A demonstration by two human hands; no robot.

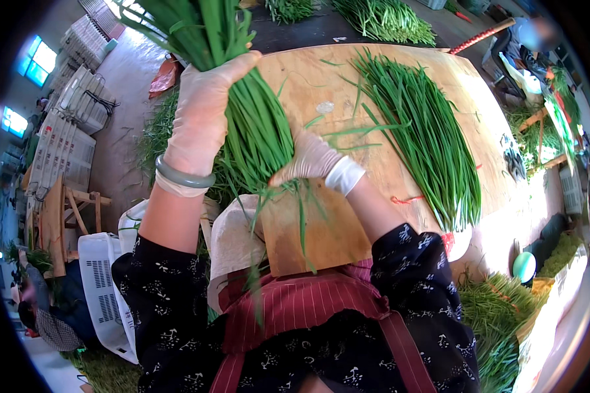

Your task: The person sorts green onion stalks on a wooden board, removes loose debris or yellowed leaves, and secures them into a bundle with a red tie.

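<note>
My gloved left hand (pixel 203 108) is closed around a thick bunch of garlic chives (pixel 259 114), which hangs slanting over the near left side of the wooden board. At the bunch's lower end is my gloved right hand (pixel 313 157), its thumb beneath the leaves and its fingers partly hidden behind them. Loose blades (pixel 302 226) dangle below this hand, in front of my apron. A second pile of garlic chives (pixel 429 134) lies to the right on the board (pixel 308 72), with a red tie (pixel 406 199) beside its near part.
More greens lie on the dark table (pixel 295 33) beyond the board and in a heap (pixel 505 314) at the near right. White crates (pixel 101 288) stand at the left. Other people sit at the far right (pixel 531 49) and near left (pixel 52 304).
</note>
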